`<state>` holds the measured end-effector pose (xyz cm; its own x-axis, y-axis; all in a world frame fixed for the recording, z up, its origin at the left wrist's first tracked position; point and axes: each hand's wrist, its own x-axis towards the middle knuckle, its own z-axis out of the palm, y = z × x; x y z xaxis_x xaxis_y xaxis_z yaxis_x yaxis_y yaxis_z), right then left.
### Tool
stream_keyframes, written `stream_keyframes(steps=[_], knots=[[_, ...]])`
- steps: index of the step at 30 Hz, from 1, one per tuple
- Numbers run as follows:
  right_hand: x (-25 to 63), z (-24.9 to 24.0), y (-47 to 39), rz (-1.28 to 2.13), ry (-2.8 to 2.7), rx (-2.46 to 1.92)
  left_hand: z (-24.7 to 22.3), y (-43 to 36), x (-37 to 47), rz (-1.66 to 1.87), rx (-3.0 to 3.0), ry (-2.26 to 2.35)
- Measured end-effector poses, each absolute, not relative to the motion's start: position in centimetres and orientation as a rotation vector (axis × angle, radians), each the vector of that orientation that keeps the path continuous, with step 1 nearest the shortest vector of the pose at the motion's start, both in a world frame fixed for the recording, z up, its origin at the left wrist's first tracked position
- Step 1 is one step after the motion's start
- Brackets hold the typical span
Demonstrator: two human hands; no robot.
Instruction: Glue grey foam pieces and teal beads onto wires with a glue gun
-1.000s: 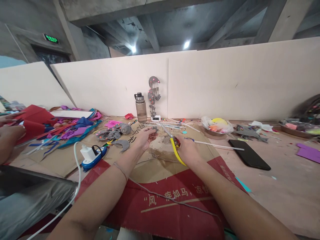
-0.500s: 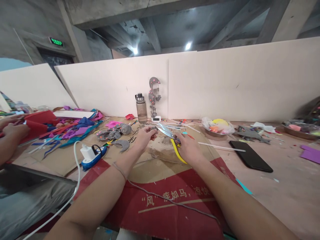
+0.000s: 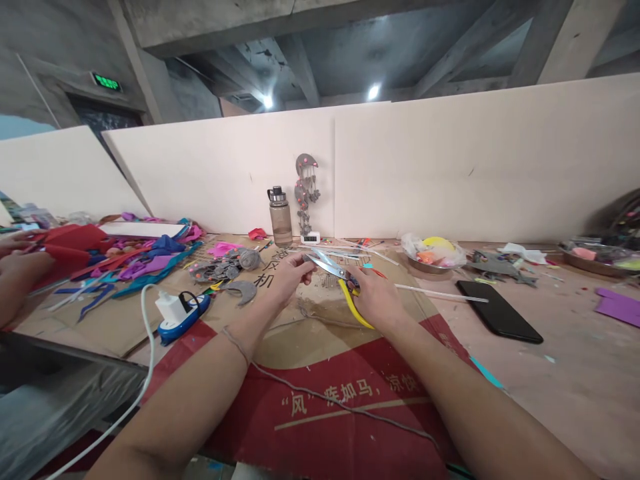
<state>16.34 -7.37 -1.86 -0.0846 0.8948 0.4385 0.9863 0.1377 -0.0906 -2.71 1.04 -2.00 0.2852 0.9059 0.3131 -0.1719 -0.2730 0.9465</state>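
Observation:
My right hand [image 3: 376,295] grips a pair of scissors [image 3: 327,264] with yellow handles. Their metal blades are parted and point left, at the fingertips of my left hand [image 3: 293,277]. Thumb and forefinger of that hand are pinched on a small grey piece, mostly hidden; its material I cannot make out. Grey yarn [image 3: 340,402] loops over my left wrist and trails across the cardboard [image 3: 370,440] below my arms. Left of my hands lie a grey felt crescent [image 3: 243,291], a ball of grey yarn [image 3: 250,259] and several grey felt pieces with pink dots [image 3: 220,268].
A water bottle [image 3: 281,220] and a hanging grey felt ornament [image 3: 306,190] stand by the white partition [image 3: 425,167]. A phone [image 3: 497,312] lies right; a blue-and-white power strip [image 3: 183,319] with a white cable sits left. Another person's hands [image 3: 23,267] hold red fabric at far left.
The scissor blades have shifted slightly down and left, closer over the left fingertips. My left hand's fingers have turned a little. The whole view has slid slightly.

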Motion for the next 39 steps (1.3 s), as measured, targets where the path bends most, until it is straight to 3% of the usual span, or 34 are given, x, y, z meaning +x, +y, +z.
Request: stream_keyframes(steps=[39], knots=[[16.47, -1.04, -7.44, -0.102, -2.064, -1.739, -1.35, 1.17, -3.42, 1.150, 1.569, 0.777]])
